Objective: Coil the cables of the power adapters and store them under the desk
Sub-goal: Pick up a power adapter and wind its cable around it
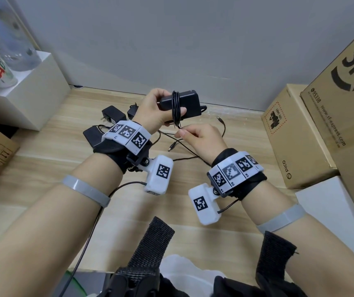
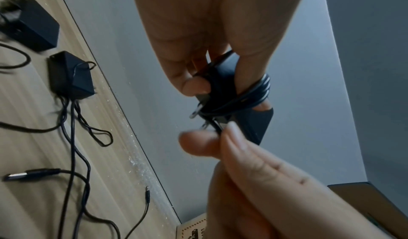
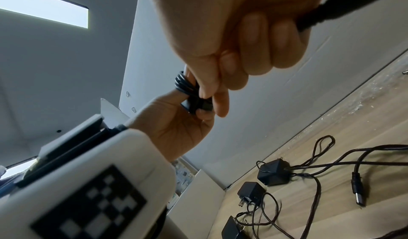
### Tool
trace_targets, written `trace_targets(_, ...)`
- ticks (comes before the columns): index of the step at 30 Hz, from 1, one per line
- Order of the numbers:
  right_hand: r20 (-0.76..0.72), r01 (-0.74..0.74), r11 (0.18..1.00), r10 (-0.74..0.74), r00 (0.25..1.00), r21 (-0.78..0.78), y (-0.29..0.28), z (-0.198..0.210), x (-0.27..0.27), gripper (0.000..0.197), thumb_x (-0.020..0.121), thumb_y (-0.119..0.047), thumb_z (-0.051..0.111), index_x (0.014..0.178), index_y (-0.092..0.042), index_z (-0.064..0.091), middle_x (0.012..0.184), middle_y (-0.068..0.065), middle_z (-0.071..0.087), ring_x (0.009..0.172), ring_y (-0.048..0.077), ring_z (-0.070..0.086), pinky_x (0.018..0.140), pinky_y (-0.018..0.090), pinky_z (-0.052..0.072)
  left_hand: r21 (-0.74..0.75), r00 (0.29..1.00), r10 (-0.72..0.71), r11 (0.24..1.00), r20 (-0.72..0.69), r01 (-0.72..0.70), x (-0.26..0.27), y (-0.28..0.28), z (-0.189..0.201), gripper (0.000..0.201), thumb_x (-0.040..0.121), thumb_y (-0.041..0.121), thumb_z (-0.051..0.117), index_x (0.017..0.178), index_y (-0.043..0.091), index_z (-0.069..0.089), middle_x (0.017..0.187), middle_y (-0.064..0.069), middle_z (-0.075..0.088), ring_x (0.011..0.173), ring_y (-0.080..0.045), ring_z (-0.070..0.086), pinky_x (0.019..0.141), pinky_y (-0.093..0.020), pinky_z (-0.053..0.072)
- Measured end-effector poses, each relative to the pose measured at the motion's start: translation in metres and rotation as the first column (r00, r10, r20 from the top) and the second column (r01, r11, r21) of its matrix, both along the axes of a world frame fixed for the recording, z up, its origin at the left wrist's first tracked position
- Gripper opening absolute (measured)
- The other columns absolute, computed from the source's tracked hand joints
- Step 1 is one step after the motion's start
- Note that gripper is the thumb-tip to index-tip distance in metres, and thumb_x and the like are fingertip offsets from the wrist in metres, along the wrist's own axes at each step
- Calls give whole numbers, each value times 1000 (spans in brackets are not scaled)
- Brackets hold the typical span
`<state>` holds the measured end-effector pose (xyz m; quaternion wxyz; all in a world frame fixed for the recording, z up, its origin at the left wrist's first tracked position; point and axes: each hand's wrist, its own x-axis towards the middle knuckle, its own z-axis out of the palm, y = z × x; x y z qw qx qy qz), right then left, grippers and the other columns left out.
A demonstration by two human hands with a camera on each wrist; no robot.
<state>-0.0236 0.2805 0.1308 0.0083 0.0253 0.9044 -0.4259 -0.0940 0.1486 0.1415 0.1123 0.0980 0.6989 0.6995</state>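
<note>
At centre frame, the left hand (image 1: 152, 110) grips a boxy black power adapter (image 1: 190, 102) with its thin cable (image 1: 175, 106) looped round; just below, the right hand (image 1: 197, 138) pinches the cable's end. Loose adapters (image 1: 110, 114) and cords sprawl on the woodgrain floor (image 1: 43, 168), grey wall behind, cardboard boxes (image 1: 296, 133) at right.

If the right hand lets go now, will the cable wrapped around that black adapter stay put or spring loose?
Probably it would loosen. The cable looks thin and springy, and only the right hand pinches its free end. The left hand has its thumb over the loops around the adapter, so they may partly hold. The loose cables on the floor lie in floppy curves.
</note>
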Motion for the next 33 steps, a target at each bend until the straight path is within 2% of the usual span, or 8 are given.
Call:
trace_targets(2, -31, 28, 999, -29, 999, -30, 0, 2, 1, 24, 90, -31, 54, 71, -25, 66, 64, -13, 64, 67, 3, 56, 69, 28, 44, -6, 1000, 13, 1000, 13, -13, -1, -1, -2, 37, 76, -1, 70, 82, 23, 42, 82, 4, 52, 61, -8, 55, 52, -23, 46)
trace_targets(4, -65, 45, 994, -51, 997, -100, 0, 3, 2, 30, 89, -32, 57, 63, -18, 59, 54, -9, 53, 53, 7, 48, 61, 28, 41, 0, 999, 25, 1000, 40, -25, -2, -3, -3, 36, 77, 1, 70, 82, 23, 41, 84, 4, 51, 66, -10, 56, 56, -27, 49)
trace_targets(6, -92, 57, 978, -77, 993, -199, 0, 9, 2, 31, 87, -28, 61, 61, -12, 54, 57, 2, 48, 53, 15, 46, 57, 26, 41, 17, 998, 25, 1000, 66, -26, -2, -4, -3, 36, 78, 1, 69, 83, 23, 41, 85, 3, 52, 70, -11, 57, 54, -25, 53)
trace_targets(10, -130, 43, 928, -98, 987, -370, 2, 20, -2, 30, 81, -16, 66, 57, -20, 50, 74, -4, 51, 61, 17, 50, 57, 24, 40, 37, 995, 25, 999, 101, -29, -2, -6, -4, 34, 78, 2, 69, 85, 21, 41, 87, 1, 53, 70, -13, 59, 51, -22, 54)
trace_targets(15, -8, 8, 689, -20, 1000, -725, 3, 26, -2, 7, 73, -14, 58, 67, -10, 56, 89, -3, 70, 57, 10, 61, 52, 19, 45, 46, 991, 26, 998, 131, -33, -2, -3, -3, 33, 79, 4, 69, 86, 20, 41, 85, -1, 54, 66, -14, 59, 56, -27, 55)
trace_targets(22, 18, 28, 486, -25, 1000, -873, 7, 29, -3, 8, 77, -10, 60, 84, -9, 63, 77, 2, 72, 66, 13, 66, 58, 21, 53, 38, 990, 22, 999, 141, -28, -2, -3, -2, 33, 78, 7, 70, 86, 21, 42, 82, 3, 55, 58, -7, 60, 55, -27, 54)
trace_targets(27, -73, 21, 599, -132, 989, -801, 7, 29, -5, 15, 89, 1, 52, 81, -11, 52, 64, 0, 68, 49, 9, 57, 46, 18, 45, 44, 985, 25, 999, 171, -33, -2, -2, -3, 32, 79, 8, 70, 94, 16, 43, 87, -2, 57, 70, -15, 63, 58, -27, 56)
trace_targets(33, -147, -1, 661, -165, 975, -750, 7, 34, -10, 15, 95, -5, 45, 86, -16, 42, 54, 0, 63, 39, 8, 48, 41, 19, 37, 134, 970, 42, 988, 238, -76, 0, 0, -4, 40, 77, 2, 71, 104, 7, 41, 97, -9, 57, 79, -21, 63, 59, -34, 59)
